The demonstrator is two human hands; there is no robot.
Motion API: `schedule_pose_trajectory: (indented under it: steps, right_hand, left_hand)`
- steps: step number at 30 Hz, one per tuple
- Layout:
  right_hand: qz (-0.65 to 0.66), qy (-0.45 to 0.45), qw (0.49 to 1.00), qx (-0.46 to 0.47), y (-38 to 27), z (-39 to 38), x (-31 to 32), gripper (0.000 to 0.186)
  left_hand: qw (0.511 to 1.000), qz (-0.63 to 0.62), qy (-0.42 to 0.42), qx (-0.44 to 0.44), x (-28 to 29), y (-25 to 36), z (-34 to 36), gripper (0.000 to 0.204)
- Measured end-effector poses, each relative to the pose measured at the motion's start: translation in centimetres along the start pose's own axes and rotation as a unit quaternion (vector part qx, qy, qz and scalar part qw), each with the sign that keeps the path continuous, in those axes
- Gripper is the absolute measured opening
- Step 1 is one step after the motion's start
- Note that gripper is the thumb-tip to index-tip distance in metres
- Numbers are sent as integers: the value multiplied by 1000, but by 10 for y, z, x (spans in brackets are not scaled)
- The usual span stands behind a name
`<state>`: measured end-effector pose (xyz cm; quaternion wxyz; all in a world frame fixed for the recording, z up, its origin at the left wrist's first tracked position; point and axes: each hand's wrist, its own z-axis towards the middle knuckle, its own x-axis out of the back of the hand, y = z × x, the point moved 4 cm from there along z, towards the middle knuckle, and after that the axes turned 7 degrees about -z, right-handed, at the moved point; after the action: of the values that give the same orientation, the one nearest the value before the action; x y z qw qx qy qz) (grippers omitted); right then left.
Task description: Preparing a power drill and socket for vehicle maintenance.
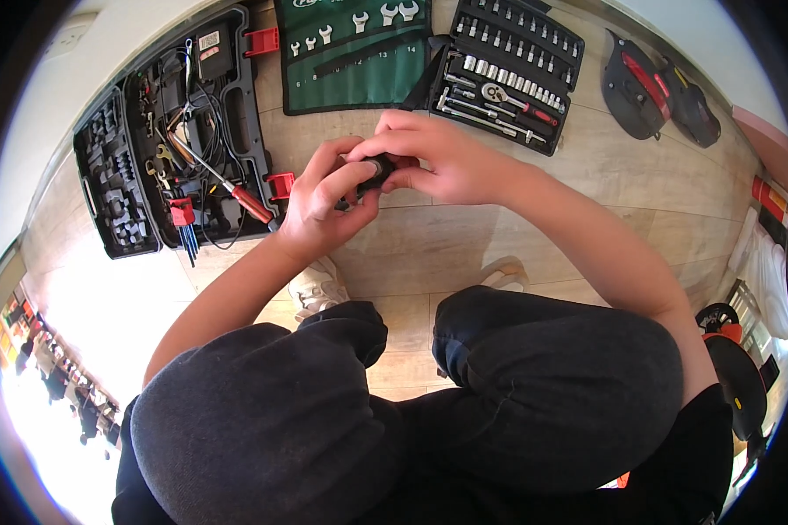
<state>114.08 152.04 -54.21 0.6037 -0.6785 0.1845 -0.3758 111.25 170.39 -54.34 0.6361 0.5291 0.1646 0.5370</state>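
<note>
- The small dark piece (380,168) sits between the hands, above the floor (394,249); its long axis cannot be told.
- Left hand (328,192) and right hand (433,157) are about equally near, 2 sets of fingers pinching it from opposite sides.
- The green wrench pouch (363,98) bears pale printing.

Pale wood-look plank floor (411,249) shows straight seams between boards. White wall (26,131) at upper left carries a wall plate (68,35). Pinkish skirting (766,147) borders the floor at right. Strong glare (105,289) whitens the left side.
</note>
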Motion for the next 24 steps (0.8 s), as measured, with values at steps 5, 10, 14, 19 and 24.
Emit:
schedule_pose_trajectory:
  steps: [5, 10, 14, 19, 24]
  right_hand:
    - [-40, 85, 996, 2, -6, -1, -10, 39]
    - [3, 154, 982, -106, -8, -9, -23, 43]
    - [32, 49, 995, -81, 3, -4, -5, 41]
    - [-33, 28, 999, 28, 4, -3, -6, 41]
    - [-9, 92, 995, -48, -6, -8, -17, 43]
  left_hand:
    - [999, -7, -7, 41, 0, -3, -5, 64]
    - [1000, -8, -6, 21, 1, -1, -4, 64]
    - [1000, -15, -21, 13, 0, -1, -10, 64]
    - [1000, -19, -15, -4, -1, 0, -7, 63]
    - [998, 11, -53, 21, -3, 3, -9, 72]
